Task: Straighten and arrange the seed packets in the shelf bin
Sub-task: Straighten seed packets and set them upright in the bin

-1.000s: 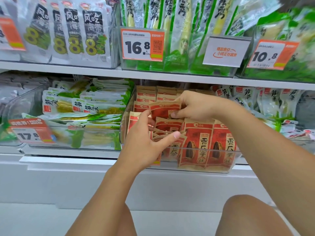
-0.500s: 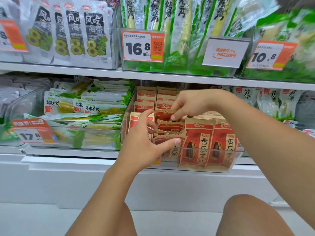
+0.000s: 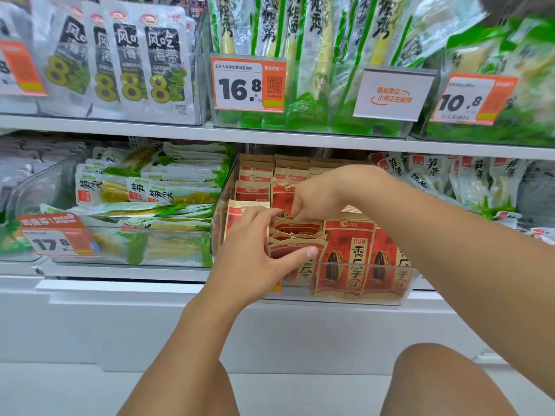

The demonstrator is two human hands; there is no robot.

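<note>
Right hand (image 3: 321,195) dropped lower into seed packets (image 3: 295,235); fingertips hidden

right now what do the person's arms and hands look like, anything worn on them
Both arms are bare to the frame edge: no sleeves, gloves, watch, rings or bracelets show. The left hand has a short, plain thumbnail; the right hand shows only its back and knuckles, equally unadorned.

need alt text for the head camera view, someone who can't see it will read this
Two bare hands work in a clear shelf bin of red seed packets: the left hand holds a bunch of tilted packets, the right hand pinches one behind. Green snack bags fill the next bin, and orange price tags hang above.
</note>
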